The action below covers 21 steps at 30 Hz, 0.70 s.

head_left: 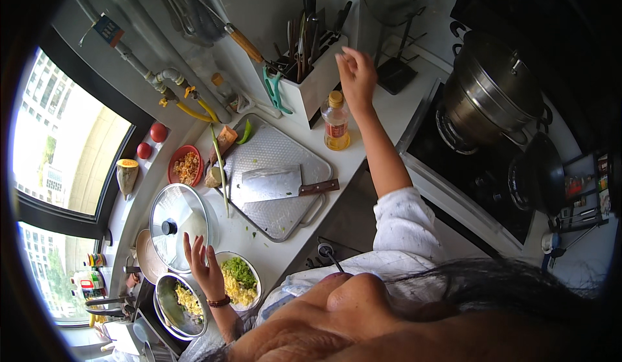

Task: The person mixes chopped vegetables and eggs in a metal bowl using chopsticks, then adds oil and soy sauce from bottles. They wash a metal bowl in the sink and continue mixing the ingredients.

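My left hand [206, 269], with a beaded bracelet at the wrist, hovers empty with its fingers apart. Beside it are a white-rimmed bowl [243, 291] of chopped greens and yellow egg-like pieces, and a steel bowl [170, 308] with more yellow pieces. A glass lid [187, 216] lies just beyond the fingers. Raised near the knife block, my right hand [358, 80] has loosely bent fingers and nothing visible in it. Close to that wrist stands a bottle of yellow liquid [336, 124] with its cap on. A cleaver [272, 183] rests on the metal cutting board [286, 143].
A knife block [311, 94] holds knives, chopsticks and green scissors [274, 92]. On the stove are a steamer pot [481, 94] and a dark wok [539, 177]. A red basket [186, 165], scallion [219, 162] and green pepper [246, 131] lie around the board. Tomatoes [158, 132] sit by the window.
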Available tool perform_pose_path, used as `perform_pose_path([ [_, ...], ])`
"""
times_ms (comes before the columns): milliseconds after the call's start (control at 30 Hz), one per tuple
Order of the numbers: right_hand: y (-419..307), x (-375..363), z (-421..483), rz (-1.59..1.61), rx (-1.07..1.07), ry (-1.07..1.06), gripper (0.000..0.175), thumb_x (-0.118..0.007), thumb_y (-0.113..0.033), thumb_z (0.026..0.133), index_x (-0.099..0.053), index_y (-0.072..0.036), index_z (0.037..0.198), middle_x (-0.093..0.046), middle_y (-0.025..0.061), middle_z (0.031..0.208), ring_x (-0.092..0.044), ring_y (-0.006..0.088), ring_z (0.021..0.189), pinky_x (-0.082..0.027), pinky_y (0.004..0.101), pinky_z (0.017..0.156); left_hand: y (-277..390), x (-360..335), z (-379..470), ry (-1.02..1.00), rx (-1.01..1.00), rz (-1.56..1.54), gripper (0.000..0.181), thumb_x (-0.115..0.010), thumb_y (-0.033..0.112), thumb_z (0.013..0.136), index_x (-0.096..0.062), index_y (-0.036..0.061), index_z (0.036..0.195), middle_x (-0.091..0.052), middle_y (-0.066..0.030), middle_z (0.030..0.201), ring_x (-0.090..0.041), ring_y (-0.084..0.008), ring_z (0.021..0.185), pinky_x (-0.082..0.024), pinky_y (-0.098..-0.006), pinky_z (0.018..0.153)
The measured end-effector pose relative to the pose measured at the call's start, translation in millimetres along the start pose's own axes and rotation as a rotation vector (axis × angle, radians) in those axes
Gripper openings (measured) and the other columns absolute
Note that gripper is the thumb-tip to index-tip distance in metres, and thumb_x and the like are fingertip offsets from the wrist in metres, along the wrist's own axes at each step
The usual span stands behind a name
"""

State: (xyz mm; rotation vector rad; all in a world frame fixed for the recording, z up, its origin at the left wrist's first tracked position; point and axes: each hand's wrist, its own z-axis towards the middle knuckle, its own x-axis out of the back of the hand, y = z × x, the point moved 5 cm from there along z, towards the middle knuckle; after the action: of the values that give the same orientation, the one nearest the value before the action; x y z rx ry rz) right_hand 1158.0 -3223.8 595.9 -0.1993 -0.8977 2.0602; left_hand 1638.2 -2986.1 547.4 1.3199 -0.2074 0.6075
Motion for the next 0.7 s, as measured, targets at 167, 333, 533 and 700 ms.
perform_pose_path([
  [167,35,-65,53,0.034,-0.231,-0.160,0.026,-0.072,-0.024,0.083,-0.069,-0.001,0.094,-0.070,0.0117,0.085,-0.068,0.0209,0.077,-0.052,0.0294,0.069,7,7,-12,0.021,-0.015,0.042,0.027,-0.054,0.006,0.095,-0.056,-0.0018,0.121,-0.032,-0.0135,0.150,-0.051,-0.0269,0.123,-0.046,-0.0357,0.096],
  [333,35,-87,56,-0.095,-0.353,-0.131,0.042,-0.073,-0.041,0.079,-0.070,0.000,0.089,-0.071,0.0132,0.085,-0.069,0.0242,0.078,-0.053,0.0343,0.070,3,34,-32,0.094,0.046,0.059,0.028,-0.053,0.005,0.095,-0.056,-0.0009,0.122,-0.031,-0.0139,0.150,-0.050,-0.0279,0.124,-0.046,-0.0354,0.095],
  [533,11,-97,72,-0.218,-0.307,-0.181,0.037,-0.072,-0.045,0.078,-0.072,-0.008,0.084,-0.071,0.0067,0.077,-0.069,0.0261,0.078,-0.052,0.0377,0.068,-10,54,-52,0.164,0.056,0.067,0.029,-0.054,0.006,0.095,-0.056,0.0005,0.123,-0.030,-0.0142,0.151,-0.048,-0.0265,0.125,-0.047,-0.0346,0.095],
  [700,7,-111,87,-0.412,-0.278,-0.322,0.033,-0.068,-0.042,0.081,-0.071,-0.008,0.083,-0.070,0.0092,0.078,-0.067,0.0293,0.078,-0.051,0.0412,0.066,-10,59,-60,0.195,0.045,0.084,0.029,-0.054,0.006,0.095,-0.057,0.0007,0.123,-0.029,-0.0146,0.151,-0.047,-0.0265,0.126,-0.047,-0.0345,0.095],
])
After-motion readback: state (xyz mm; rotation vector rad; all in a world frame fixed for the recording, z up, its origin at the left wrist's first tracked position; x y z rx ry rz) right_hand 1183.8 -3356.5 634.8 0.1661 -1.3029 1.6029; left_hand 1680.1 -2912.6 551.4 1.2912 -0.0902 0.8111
